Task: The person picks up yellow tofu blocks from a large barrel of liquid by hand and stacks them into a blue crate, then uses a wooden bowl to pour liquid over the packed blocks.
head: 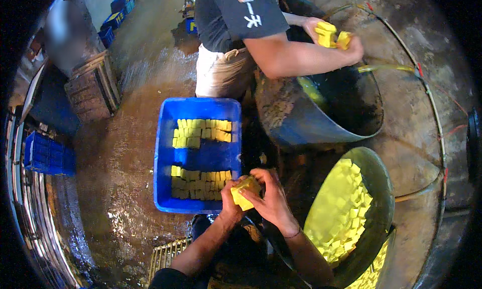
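Observation:
My left hand and my right hand both grip a small stack of yellow blocks, which look like tofu. They hold it by the near right corner of a blue plastic crate. Inside that crate, yellow blocks stand in tight rows: one group at the far end and another group at the near end, with bare blue floor between. To my right stands a large round vat with many yellow blocks in yellowish liquid.
Across from me a co-worker holds yellow blocks over a second dark vat. A hose curves along the wet floor at right. A blue crate and a wooden crate stand at left; a slatted rack is near my left forearm.

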Demonstrator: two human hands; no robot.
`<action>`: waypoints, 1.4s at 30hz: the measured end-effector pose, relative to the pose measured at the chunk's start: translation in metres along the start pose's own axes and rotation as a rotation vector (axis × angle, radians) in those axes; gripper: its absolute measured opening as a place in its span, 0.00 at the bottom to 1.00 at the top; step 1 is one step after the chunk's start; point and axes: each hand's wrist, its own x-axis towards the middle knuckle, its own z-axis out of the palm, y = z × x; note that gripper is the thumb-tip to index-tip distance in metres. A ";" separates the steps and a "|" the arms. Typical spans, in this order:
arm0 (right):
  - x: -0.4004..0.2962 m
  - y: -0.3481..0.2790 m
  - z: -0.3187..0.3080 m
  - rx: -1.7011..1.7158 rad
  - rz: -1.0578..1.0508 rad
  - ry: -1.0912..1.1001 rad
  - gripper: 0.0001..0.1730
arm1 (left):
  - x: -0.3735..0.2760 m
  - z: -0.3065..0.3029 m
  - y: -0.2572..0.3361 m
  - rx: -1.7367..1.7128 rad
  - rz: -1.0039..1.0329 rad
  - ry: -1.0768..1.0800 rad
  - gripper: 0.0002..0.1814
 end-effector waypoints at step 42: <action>-0.054 0.116 0.164 0.758 0.405 0.191 0.15 | 0.035 -0.178 0.046 0.690 0.230 0.157 0.13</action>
